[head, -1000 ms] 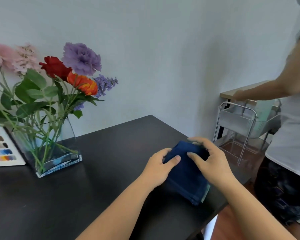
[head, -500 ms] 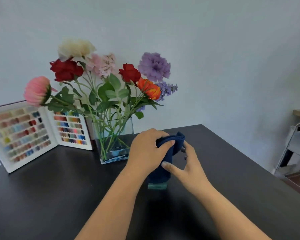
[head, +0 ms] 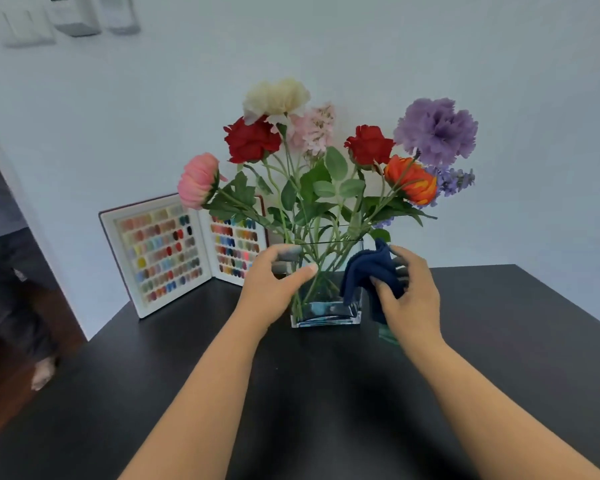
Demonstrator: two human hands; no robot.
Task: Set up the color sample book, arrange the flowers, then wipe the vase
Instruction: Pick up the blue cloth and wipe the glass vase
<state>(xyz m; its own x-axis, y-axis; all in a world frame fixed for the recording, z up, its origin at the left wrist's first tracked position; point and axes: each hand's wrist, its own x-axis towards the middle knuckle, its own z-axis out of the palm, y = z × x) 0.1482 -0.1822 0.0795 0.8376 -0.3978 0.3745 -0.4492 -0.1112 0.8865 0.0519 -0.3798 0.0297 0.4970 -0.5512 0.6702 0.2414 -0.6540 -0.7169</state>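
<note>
Head view is showing, at far left, a person's dark trouser leg (head: 4,271) standing on the wooden floor beside the black desk (head: 499,341). Further right, the color sample book (head: 184,251) is standing open and upright on the desk against the pale wall, its white pages carrying rows of small oval colour chips. Just right of it, the left hand (head: 274,289) is grasping the left side of the vase (head: 326,306), thumb across the front pane and fingers curling round the far side. That vase is a clear, square-sided glass box sitting on the desk, holding green stems and a shallow pool of water at the bottom. Its flowers (head: 326,150) are fanning out above: pink, red, cream, orange and purple blooms with broad leaves. At the right wall of the vase, the right hand (head: 409,296) is clutching a soft, crumpled navy cloth (head: 368,271), which is touching the glass.
</note>
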